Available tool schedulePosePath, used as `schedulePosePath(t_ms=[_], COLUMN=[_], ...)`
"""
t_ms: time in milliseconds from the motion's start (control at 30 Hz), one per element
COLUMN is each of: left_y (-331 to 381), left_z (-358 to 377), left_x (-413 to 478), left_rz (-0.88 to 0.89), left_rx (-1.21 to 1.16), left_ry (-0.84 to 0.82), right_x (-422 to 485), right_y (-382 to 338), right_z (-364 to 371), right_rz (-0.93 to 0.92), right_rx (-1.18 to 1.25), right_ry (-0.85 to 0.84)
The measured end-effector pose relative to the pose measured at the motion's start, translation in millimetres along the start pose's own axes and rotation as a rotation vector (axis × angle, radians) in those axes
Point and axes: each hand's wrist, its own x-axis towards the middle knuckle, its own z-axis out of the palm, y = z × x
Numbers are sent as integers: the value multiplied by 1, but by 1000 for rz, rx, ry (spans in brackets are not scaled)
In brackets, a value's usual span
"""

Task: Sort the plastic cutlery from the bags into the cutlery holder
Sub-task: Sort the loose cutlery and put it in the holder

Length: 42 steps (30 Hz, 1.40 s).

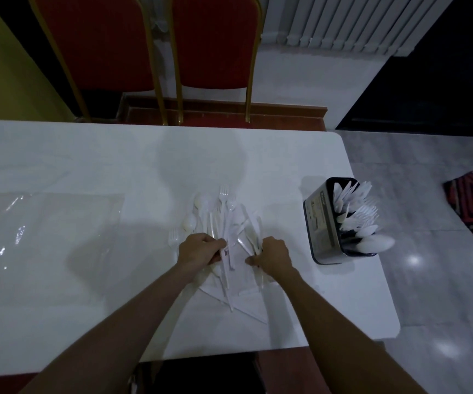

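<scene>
Head view: left hand (201,251), right hand (273,255), fingers clamped on cutlery pile (224,220), centre frame; risk: tangled pieces drag, scatter.

— Any words you can make out?
— Only a printed label (317,217) on the cutlery holder's (329,251) side, too small and blurred to read. Nothing else legible.

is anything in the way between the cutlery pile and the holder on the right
Nothing visible is. The left hand and right hand each grip pieces of the cutlery pile. Only bare table lies between the pile and the cutlery holder, which stands to the right near the table's edge.
</scene>
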Motion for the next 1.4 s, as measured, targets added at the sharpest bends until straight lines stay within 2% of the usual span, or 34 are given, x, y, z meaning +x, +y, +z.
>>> schedulePosePath(t_ms=[167,367,600,700,800,933,1033,1233,1400], left_y=[-6,-1,13,18,25,37,53,102,154], left_z=[-10,-22,-33,-37,-43,-45,-41,-18,29], left_x=[1,-4,-12,-14,-14,-16,-20,-34,-45], left_rz=[12,-20,-5,14,30,87,155,352,497], left_rx=[-55,-91,-150,-147,-153,-148,-138,-127,-190], left_ry=[-78,-174,-221,-242,-254,-267,-263,-266,-241], right_x=[-1,-15,-35,-43,-51,-58,-65,-71,-83], right_y=[-1,1,-16,-22,-27,-29,-30,-28,-10], right_z=[-21,-57,-98,-108,-111,-101,-93,-102,-174], right_rz=[11,72,154,176,158,88,28,-176,-294], right_rx=[-55,7,41,74,235,579,720,683,681], right_ry=[-126,-294,-413,-415,-347,-235,-152,64,288])
